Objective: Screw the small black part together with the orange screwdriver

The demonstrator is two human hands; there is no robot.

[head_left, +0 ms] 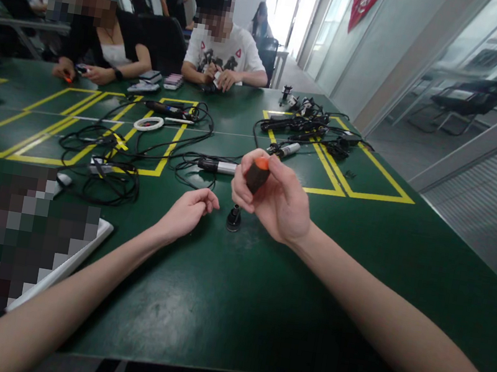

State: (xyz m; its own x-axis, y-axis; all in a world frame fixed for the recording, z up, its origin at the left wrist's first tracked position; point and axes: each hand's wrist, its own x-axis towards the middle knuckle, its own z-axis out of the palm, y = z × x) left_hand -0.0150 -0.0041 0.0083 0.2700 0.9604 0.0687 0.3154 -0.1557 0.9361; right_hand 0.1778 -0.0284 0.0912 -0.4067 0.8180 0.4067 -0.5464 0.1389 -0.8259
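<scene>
My right hand (pixel 281 200) is raised over the table, thumb and fingers closed round a short dark cylinder with an orange end (pixel 257 178). What kind of thing the cylinder is, I cannot tell. Below it, a small black round-based part with a metal stem (pixel 234 218) stands upright on the green table (pixel 210 306). Just left of that part, apart from it, my left hand (pixel 185 214) rests on the tabletop with curled fingers and nothing visible in them.
Beyond my hands lie a black-and-silver tool (pixel 218 167), tangled black cables (pixel 104 169), a white ring (pixel 148 123) and a heap of black cabled tools (pixel 305 123). A white-edged tray or device (pixel 102 232), mostly blurred, is at left. Two people sit across the table.
</scene>
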